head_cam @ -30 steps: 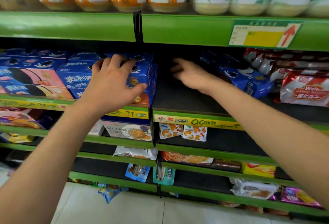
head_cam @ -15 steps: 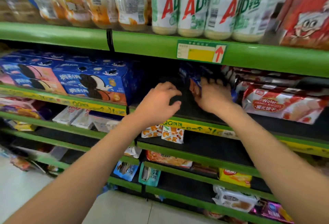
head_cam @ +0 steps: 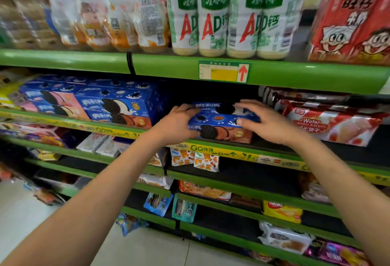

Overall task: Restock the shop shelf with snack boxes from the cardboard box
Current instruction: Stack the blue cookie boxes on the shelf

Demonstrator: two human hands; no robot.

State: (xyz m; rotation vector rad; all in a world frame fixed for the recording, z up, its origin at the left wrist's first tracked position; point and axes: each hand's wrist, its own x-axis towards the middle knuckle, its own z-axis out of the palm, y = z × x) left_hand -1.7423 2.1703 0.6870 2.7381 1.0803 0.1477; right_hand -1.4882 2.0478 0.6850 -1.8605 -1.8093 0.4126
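**On the second shelf: two cookie boxes being lined up**

On the green shelf (head_cam: 295, 75), at the middle of the second level, the left hand (head_cam: 179, 124) holds the left end of a small stack of blue Oreo boxes (head_cam: 221, 122), fingers curled around it. The right hand (head_cam: 268, 124) rests on the right end, fingers spread. To the left, more Oreo boxes (head_cam: 114, 105) already stand in a stack; to the right lie wafer packs (head_cam: 329, 126). I judge the restocking partly done, since dark free space remains behind. The cardboard box is not visible.
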